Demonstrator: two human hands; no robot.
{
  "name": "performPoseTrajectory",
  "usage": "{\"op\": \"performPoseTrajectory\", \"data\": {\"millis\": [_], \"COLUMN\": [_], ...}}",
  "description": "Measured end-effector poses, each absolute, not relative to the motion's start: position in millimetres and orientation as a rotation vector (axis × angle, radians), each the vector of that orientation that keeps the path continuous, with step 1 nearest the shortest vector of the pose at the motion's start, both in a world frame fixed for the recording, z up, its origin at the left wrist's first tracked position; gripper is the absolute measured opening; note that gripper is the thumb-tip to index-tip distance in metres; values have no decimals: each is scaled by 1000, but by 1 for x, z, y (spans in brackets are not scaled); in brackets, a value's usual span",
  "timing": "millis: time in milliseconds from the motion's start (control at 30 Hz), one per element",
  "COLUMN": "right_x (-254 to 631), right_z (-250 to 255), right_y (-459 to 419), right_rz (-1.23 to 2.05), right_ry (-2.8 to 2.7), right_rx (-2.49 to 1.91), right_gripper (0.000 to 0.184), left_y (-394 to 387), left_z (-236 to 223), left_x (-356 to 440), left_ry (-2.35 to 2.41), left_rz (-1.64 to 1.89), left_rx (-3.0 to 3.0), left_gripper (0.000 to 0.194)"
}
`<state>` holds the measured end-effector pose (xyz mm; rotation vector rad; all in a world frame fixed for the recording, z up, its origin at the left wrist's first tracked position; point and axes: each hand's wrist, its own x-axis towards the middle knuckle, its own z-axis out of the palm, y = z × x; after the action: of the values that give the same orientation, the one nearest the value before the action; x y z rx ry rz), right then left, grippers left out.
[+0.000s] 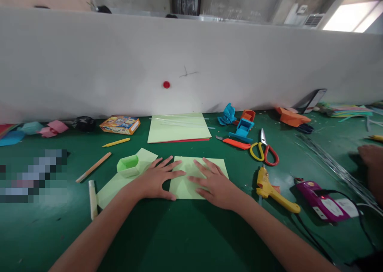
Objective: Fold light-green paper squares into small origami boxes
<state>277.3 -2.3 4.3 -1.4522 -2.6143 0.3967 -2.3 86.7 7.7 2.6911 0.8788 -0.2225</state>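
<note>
A light green sheet of paper point(185, 188) lies flat on the green table in front of me. My right hand point(214, 183) rests on its right half with the fingers spread. My left hand point(157, 179) is spread too, its fingertips on the sheet's left edge and its palm partly over another pale green paper point(112, 188). On that second paper stands a small folded green paper ring point(127, 165). Neither hand grips anything.
Behind lies a stack of green sheets point(179, 128). To the right are a cutter knife point(236, 143), scissors point(263, 148), a yellow glue gun point(273, 190) and a purple power strip point(321, 200). Leftward are a glue stick point(92, 200) and a yellow pencil point(116, 142). Another person's hand point(371, 160) shows far right.
</note>
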Motion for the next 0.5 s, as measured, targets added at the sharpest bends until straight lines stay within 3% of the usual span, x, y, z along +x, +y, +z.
{"op": "performPoseTrajectory", "data": {"millis": [167, 500], "right_x": [258, 258], "right_z": [23, 21], "right_y": [-9, -18], "right_rz": [401, 256], "right_ry": [-2801, -2872], "right_rx": [-1139, -1157], "right_gripper": [45, 41], "left_y": [86, 83], "left_z": [6, 11], "left_x": [-2, -1], "left_ry": [904, 900], "left_rz": [-227, -208], "left_rx": [2715, 2660], "left_gripper": [94, 86]}}
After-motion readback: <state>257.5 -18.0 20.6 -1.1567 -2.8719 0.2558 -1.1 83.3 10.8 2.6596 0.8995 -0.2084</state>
